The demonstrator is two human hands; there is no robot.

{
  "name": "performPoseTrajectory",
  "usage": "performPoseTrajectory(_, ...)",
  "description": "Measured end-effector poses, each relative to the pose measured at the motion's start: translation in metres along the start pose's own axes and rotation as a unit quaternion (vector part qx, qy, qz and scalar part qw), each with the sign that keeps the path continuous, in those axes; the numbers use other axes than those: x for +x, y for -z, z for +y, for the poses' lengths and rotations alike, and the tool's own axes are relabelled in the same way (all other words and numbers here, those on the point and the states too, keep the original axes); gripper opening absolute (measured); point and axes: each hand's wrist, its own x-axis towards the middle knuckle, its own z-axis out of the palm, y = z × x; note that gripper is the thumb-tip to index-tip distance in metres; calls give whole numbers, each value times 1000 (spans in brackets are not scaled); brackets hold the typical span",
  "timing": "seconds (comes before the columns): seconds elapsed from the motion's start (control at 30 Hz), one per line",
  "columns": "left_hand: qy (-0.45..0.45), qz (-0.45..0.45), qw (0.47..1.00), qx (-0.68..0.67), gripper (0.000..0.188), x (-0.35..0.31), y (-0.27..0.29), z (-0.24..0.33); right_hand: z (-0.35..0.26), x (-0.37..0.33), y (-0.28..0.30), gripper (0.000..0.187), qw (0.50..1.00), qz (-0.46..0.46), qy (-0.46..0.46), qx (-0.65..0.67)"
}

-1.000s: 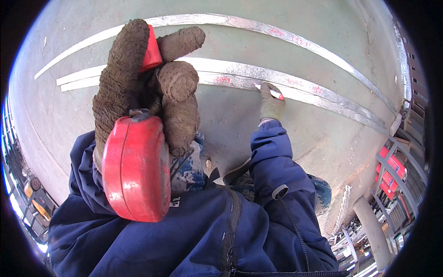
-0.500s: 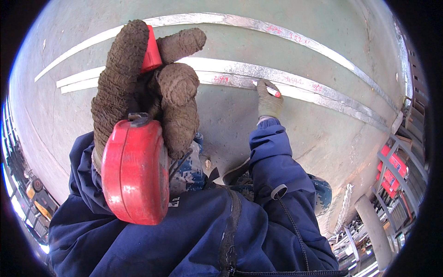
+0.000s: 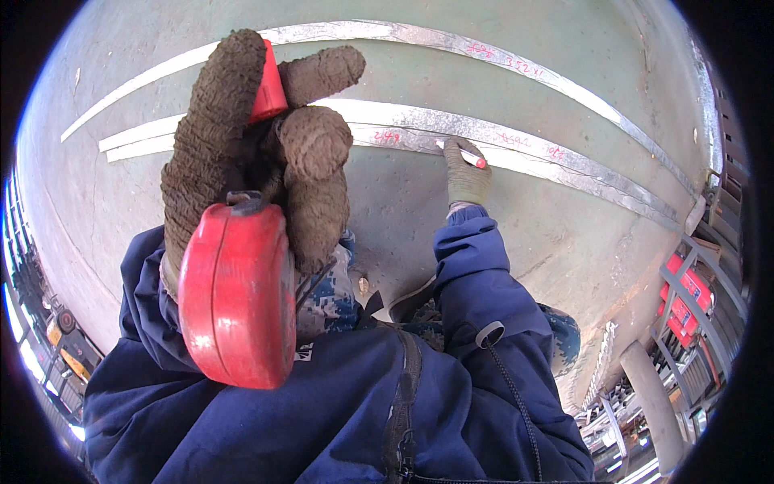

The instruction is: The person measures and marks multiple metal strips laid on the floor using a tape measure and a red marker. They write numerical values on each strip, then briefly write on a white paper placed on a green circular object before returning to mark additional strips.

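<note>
Left hand [image 3: 258, 153], gloved, is clamped on a red tape measure [image 3: 235, 294], raised near the camera. Right hand [image 3: 466, 173] is closed on a red marker [image 3: 476, 161], tip apparently touching the metal strip [image 3: 516, 145] on the green floor [image 3: 387, 210]. Marking is best done with the wrist braced and strokes kept short.

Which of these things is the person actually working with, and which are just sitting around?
In use:
- red tape measure, held in the gloved left hand
- red marker, held in the gloved right hand
- metal strips on the green floor, with red marks

Lying about:
- red machines at the right edge
- grey post
</note>
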Motion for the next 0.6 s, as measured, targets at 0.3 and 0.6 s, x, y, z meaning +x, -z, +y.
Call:
performPoseTrajectory(0.3, 4, -3, 1000, -1, 55, -1, 2, 2, -11, -13, -14, 31, 998, -58, 27, 4)
performPoseTrajectory(0.6, 8, -5, 1000, -3, 55, -2, 0, 2, -5, -13, -27, 31, 997, -74, 31, 14)
